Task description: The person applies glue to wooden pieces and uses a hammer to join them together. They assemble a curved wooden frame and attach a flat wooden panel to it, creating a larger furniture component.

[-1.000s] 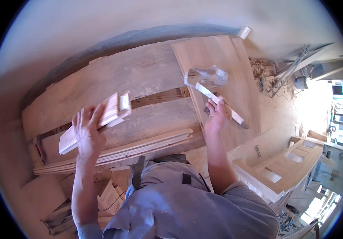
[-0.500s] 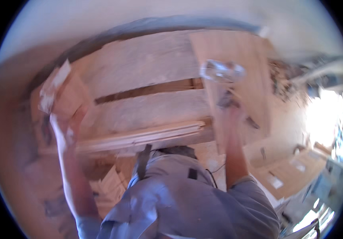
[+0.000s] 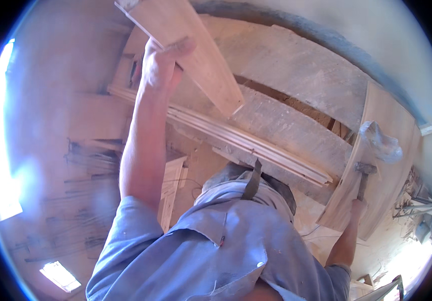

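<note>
My left hand [image 3: 163, 62] is raised at the upper left, its fingers wrapped round the edge of a light wooden board [image 3: 203, 55]. The board slants from the top of the view down to the right, its lower end above the workbench [image 3: 276, 55]. Over at the right, my right hand [image 3: 358, 206] is closed round the handle of a hammer [image 3: 364, 173]. The hammer's head is over a wide wooden panel [image 3: 376, 200] at the bench's right end, next to a crumpled clear plastic bag [image 3: 380, 143].
Long thin wooden strips [image 3: 256, 145] run along the near side of the bench. A long gap [image 3: 291, 103] divides the bench top. Wood debris [image 3: 409, 195] is heaped beyond the panel at the right, and a pale wooden piece [image 3: 171, 188] stands at the left of my body.
My left hand has lifted the wooden board up and inward from the left end of the bench. The view has turned, and the hammer remains in my right hand.
</note>
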### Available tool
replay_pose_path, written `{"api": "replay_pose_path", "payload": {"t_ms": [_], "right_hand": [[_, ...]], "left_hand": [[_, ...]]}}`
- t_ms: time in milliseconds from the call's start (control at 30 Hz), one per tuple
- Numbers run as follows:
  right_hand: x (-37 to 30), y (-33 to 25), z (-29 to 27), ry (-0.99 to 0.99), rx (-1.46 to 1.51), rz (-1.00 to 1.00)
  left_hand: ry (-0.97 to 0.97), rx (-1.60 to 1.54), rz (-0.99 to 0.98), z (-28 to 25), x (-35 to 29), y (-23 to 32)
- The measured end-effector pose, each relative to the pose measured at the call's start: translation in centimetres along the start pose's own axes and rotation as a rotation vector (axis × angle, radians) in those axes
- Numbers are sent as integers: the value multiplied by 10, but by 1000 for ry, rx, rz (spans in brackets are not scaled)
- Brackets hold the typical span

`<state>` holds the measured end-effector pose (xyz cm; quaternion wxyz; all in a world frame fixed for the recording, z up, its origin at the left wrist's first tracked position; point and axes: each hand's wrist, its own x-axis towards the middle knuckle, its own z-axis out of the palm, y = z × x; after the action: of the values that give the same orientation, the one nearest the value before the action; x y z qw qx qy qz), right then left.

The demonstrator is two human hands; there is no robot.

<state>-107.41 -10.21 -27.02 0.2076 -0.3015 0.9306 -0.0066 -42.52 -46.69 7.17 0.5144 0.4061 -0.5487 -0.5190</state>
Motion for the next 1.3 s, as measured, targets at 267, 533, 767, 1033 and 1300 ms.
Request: {"api": "replay_pose_path", "payload": {"t_ms": [267,533,767,1033,1300], "right_hand": [[-131,82,113,114,618,523],[-420,-63,167,207,1335,805],[-603,-97,276,-215,1248,809],[-704,-136,319,-388,402,179],[-722,-170,345,-493,1325,693]], "left_hand": [[-117,-125,101,-94,-21,20],[-339,-239,67,-259,-36,-5],[-320,-411,116,-353,-62,-30],[-142,-377,64,-380,-84,-42],[-207,-293,146,-377,-84,-12]]}}
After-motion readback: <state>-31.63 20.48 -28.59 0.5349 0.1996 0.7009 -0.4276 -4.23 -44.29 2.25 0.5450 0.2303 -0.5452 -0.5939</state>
